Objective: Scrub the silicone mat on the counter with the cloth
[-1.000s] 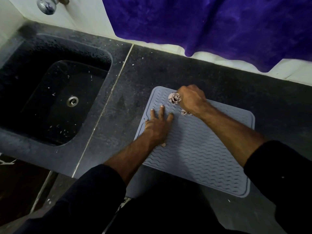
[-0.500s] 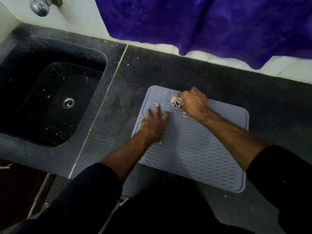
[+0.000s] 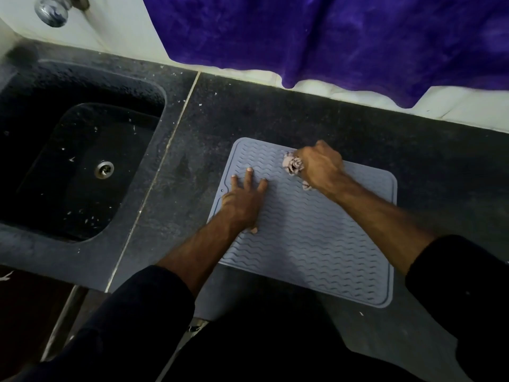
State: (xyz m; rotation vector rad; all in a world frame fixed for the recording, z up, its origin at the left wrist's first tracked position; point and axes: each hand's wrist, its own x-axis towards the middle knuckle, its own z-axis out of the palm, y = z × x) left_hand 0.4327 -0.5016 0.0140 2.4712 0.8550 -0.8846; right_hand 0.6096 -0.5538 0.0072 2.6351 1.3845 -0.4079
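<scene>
While the sink [image 3: 82, 166] sits empty at the left, your left hand [image 3: 242, 202] presses flat, fingers spread, on the mat [image 3: 316, 238] lying on the counter [image 3: 275, 117], and your right hand [image 3: 321, 168] is fisted around the cloth [image 3: 292, 166] at the mat's far edge.

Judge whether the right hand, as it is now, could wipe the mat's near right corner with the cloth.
Probably yes: the right hand grips the cloth at the mat's far edge, and nothing lies between it and that corner.
</scene>
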